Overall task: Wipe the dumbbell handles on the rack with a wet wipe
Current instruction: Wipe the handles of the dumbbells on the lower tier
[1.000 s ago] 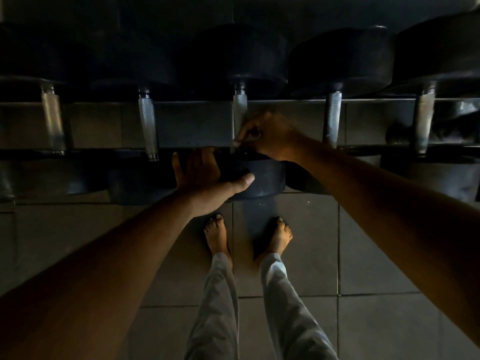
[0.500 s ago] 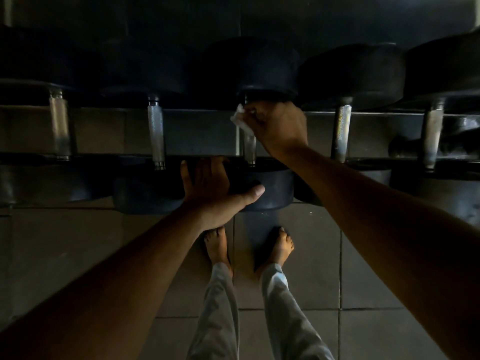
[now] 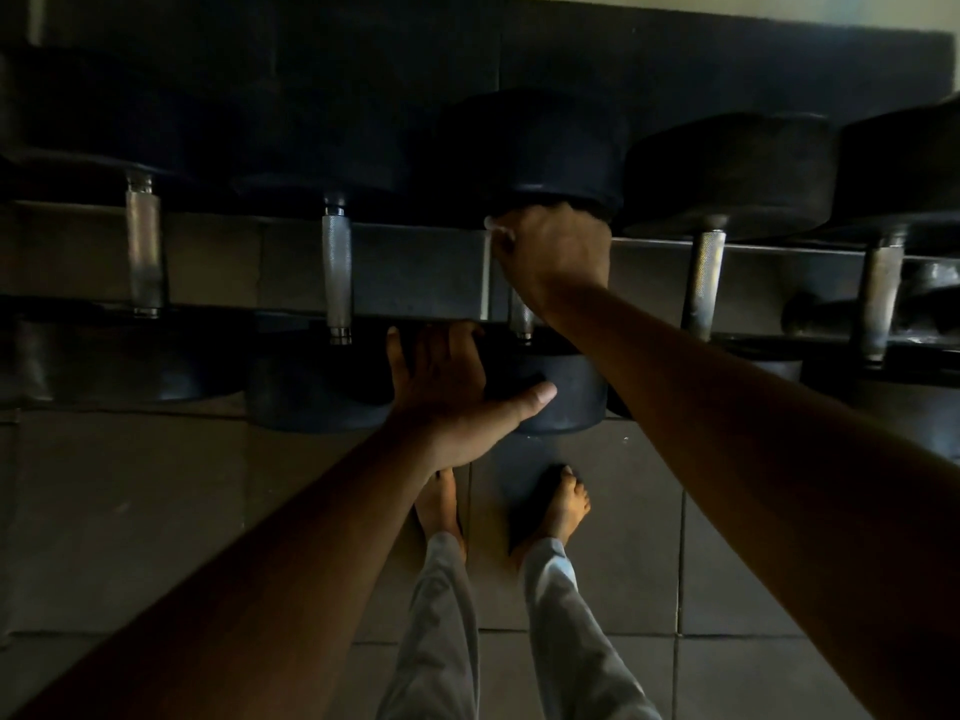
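Note:
Several black dumbbells lie across a metal rack (image 3: 415, 262), their steel handles pointing toward me. My right hand (image 3: 553, 257) is wrapped around the far end of the middle dumbbell's handle (image 3: 521, 318), right under its far head (image 3: 530, 148). A white wet wipe (image 3: 496, 228) peeks out at the hand's upper left, pressed against the handle. My left hand (image 3: 447, 392) lies flat with spread fingers on the near head (image 3: 566, 392) of the same dumbbell, thumb pointing right. Most of this handle is hidden by my right hand.
Other handles stand to the left (image 3: 336, 272), far left (image 3: 144, 252) and right (image 3: 702, 283), (image 3: 880, 298). Below the rack is a grey tiled floor (image 3: 623, 537) with my bare feet (image 3: 558, 506) close to the rack. The scene is dim.
My right hand with the wipe has slid up the middle handle from its near end to its far end. My left hand has stayed on the near head.

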A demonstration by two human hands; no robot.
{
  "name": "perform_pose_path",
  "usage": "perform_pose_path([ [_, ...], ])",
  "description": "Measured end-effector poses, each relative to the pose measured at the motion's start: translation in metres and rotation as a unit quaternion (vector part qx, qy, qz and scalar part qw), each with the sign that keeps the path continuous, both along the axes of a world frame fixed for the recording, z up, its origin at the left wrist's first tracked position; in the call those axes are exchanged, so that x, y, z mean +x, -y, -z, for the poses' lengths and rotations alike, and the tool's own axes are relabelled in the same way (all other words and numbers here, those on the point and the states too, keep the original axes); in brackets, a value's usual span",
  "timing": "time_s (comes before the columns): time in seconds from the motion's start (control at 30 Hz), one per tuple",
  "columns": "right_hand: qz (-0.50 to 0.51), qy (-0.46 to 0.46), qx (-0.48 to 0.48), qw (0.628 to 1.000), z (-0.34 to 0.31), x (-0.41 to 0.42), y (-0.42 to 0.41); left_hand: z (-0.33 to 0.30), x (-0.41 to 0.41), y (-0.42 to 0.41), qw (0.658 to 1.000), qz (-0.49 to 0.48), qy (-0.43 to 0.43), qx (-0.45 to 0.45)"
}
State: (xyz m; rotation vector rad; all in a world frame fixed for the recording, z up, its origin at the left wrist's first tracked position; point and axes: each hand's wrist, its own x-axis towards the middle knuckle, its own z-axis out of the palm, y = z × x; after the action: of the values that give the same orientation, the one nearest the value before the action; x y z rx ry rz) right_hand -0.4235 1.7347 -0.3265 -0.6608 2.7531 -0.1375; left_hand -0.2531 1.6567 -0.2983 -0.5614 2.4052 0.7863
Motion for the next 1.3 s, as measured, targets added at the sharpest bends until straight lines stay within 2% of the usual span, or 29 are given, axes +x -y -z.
perform_pose_path([
  [0.1, 0.007, -0.010, -0.043, 0.999, -0.001, 0.005, -0.009, 0.000, 0.000, 0.000, 1.000, 0.000, 0.000, 0.003],
  [0.3, 0.122, -0.006, -0.189, 0.974, 0.000, 0.023, -0.022, -0.001, 0.000, 0.001, 1.000, 0.012, 0.004, 0.011],
  [0.37, 0.179, 0.020, -0.241, 0.954, 0.003, 0.024, -0.021, 0.000, 0.000, 0.000, 1.000, 0.012, 0.010, 0.010],
  [0.47, 0.314, 0.080, -0.315, 0.892, 0.005, 0.021, -0.018, 0.000, -0.001, 0.000, 1.000, 0.015, 0.013, 0.000],
  [0.53, 0.368, 0.105, -0.327, 0.864, 0.005, 0.018, -0.018, 0.000, -0.001, 0.000, 1.000, 0.018, 0.014, -0.005],
  [0.67, 0.423, 0.139, -0.327, 0.833, 0.003, 0.013, -0.019, 0.001, -0.001, 0.000, 1.000, 0.018, 0.011, -0.001],
  [0.73, 0.440, 0.189, -0.320, 0.817, 0.003, 0.013, -0.020, 0.001, -0.001, 0.000, 1.000, 0.017, 0.013, 0.005],
  [0.8, 0.445, 0.245, -0.361, 0.782, 0.003, 0.015, -0.019, 0.001, -0.001, 0.001, 1.000, 0.011, 0.011, 0.012],
  [0.93, 0.406, 0.266, -0.381, 0.787, 0.007, 0.017, -0.019, 0.001, 0.000, 0.001, 1.000, 0.009, 0.010, 0.009],
  [0.97, 0.420, 0.264, -0.389, 0.777, 0.008, 0.016, -0.018, 0.001, 0.000, 0.001, 1.000, 0.007, 0.010, 0.008],
  [1.07, 0.482, 0.266, -0.428, 0.717, 0.014, 0.007, -0.016, -0.001, 0.000, 0.000, 1.000, 0.003, 0.006, 0.009],
  [1.13, 0.504, 0.303, -0.473, 0.656, 0.015, 0.000, -0.017, -0.002, 0.000, 0.001, 1.000, 0.000, 0.003, 0.014],
  [1.17, 0.504, 0.326, -0.483, 0.637, 0.015, -0.003, -0.019, -0.002, -0.001, 0.001, 1.000, -0.002, 0.002, 0.018],
  [1.27, 0.493, 0.383, -0.431, 0.652, 0.017, -0.006, -0.028, -0.002, 0.001, 0.000, 1.000, -0.001, 0.002, 0.021],
  [1.3, 0.492, 0.412, -0.422, 0.640, 0.019, -0.007, -0.030, -0.002, 0.001, 0.000, 1.000, -0.003, 0.002, 0.024],
])
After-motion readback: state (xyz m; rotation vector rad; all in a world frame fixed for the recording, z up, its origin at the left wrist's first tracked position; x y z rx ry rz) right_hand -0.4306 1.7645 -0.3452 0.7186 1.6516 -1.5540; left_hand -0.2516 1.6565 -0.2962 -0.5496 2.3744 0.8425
